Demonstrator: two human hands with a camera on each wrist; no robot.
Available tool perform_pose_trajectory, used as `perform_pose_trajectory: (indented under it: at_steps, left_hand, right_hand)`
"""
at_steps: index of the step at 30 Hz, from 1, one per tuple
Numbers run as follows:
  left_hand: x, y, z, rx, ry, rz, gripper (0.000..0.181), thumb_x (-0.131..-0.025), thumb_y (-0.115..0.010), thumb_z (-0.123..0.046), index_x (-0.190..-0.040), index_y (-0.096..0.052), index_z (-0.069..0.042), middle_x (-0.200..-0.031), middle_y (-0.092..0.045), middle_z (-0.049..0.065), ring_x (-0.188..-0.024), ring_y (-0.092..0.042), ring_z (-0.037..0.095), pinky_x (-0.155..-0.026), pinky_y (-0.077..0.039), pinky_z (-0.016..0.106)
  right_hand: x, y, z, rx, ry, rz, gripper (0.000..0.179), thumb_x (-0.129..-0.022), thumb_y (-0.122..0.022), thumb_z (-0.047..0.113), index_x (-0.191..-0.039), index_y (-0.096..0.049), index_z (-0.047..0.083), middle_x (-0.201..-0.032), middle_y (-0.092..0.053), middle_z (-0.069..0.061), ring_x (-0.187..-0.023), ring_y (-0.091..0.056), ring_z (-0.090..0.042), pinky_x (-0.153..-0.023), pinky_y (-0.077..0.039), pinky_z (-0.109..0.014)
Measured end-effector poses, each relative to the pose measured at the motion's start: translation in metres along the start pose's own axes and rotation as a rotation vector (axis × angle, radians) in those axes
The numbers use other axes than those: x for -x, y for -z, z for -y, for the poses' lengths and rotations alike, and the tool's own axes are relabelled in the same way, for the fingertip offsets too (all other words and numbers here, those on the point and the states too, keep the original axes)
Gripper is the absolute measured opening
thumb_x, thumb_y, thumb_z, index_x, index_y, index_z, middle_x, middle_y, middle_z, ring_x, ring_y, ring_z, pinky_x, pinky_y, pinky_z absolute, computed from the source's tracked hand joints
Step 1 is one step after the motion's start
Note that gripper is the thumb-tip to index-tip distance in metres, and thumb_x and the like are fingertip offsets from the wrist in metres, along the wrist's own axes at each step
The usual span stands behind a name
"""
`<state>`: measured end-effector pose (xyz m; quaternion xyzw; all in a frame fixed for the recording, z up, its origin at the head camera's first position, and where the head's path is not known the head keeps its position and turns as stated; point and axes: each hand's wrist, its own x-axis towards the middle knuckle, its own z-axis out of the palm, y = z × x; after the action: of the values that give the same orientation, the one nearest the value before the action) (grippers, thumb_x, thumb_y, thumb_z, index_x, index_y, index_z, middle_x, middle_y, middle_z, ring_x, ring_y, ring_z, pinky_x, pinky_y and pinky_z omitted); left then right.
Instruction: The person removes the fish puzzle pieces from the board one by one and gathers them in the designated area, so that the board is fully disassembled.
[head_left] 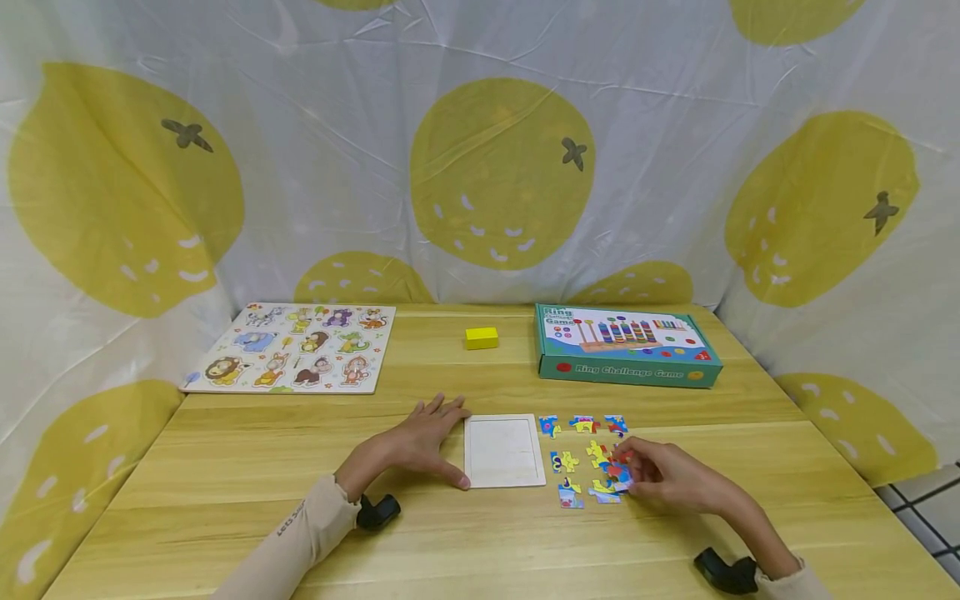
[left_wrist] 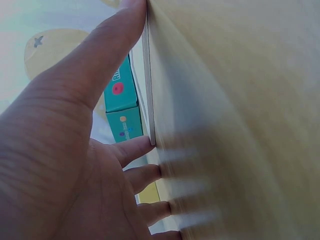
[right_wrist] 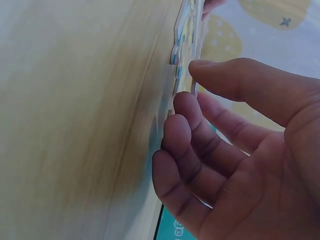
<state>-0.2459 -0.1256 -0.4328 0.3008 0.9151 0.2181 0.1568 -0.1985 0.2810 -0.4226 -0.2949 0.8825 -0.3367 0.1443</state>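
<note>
My left hand [head_left: 423, 437] lies with its fingers spread at the left side of a white puzzle tray [head_left: 504, 450]. Its thumb [left_wrist: 117, 37] touches the tray's lower left corner, and the index fingertip is at the upper left corner. To the tray's right, several colourful jigsaw pieces [head_left: 567, 461] are laid out in loose rows. My right hand [head_left: 675, 475] is at the right side of these, pinching a blue and red jigsaw piece [head_left: 618, 477] between thumb and index finger. In the right wrist view its other fingers [right_wrist: 177, 135] are curled near the tabletop.
At the back left lies an animal puzzle board [head_left: 300, 348]. A yellow block [head_left: 481, 337] sits at the back middle, and a green Ring Challenge Game box [head_left: 626, 346] at the back right. A curtain with yellow fruit prints [head_left: 502, 175] hangs behind the wooden table [head_left: 420, 550].
</note>
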Motion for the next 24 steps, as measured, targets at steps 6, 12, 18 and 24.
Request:
perform_pose_trajectory:
  at_steps: [6, 12, 18, 24]
  left_hand:
    - [0.000, 0.000, 0.000, 0.001, -0.005, -0.001, 0.103, -0.068, -0.078, -0.059, -0.148, -0.033, -0.010, -0.159, -0.016, 0.015, -0.145, -0.005, 0.041, -0.115, -0.003, 0.059]
    - [0.000, 0.000, 0.000, -0.003, -0.005, -0.002, 0.103, -0.069, -0.078, -0.059, -0.148, -0.032, -0.010, -0.159, -0.016, 0.015, -0.145, -0.005, 0.041, -0.115, -0.003, 0.059]
    - [0.001, 0.001, -0.001, 0.001, -0.004, -0.002, 0.103, -0.069, -0.078, -0.058, -0.148, -0.032, -0.010, -0.159, -0.016, 0.015, -0.145, -0.005, 0.042, -0.115, -0.003, 0.059]
    - [0.001, 0.001, -0.002, -0.002, 0.000, -0.003, 0.103, -0.069, -0.078, -0.058, -0.148, -0.032, -0.009, -0.159, -0.016, 0.015, -0.145, -0.005, 0.041, -0.115, -0.003, 0.059]
  right_hand:
    - [0.006, 0.000, -0.005, -0.041, -0.006, -0.001, 0.029, -0.087, -0.069, 0.011, -0.113, -0.056, 0.006, -0.077, -0.052, 0.003, -0.065, -0.046, -0.003, -0.053, -0.041, -0.022]
    - [0.012, 0.000, -0.009, -0.058, -0.019, -0.005, 0.029, -0.087, -0.069, 0.013, -0.112, -0.056, 0.008, -0.077, -0.052, 0.003, -0.063, -0.046, -0.002, -0.052, -0.041, -0.021]
    - [0.015, 0.002, -0.011, -0.058, -0.028, 0.002, 0.028, -0.088, -0.068, 0.013, -0.113, -0.056, 0.006, -0.077, -0.052, 0.003, -0.064, -0.046, -0.002, -0.053, -0.040, -0.022]
    - [0.018, 0.004, -0.012, -0.057, -0.013, 0.007, 0.028, -0.088, -0.068, 0.011, -0.112, -0.055, 0.005, -0.077, -0.051, 0.004, -0.064, -0.045, -0.001, -0.052, -0.040, -0.022]
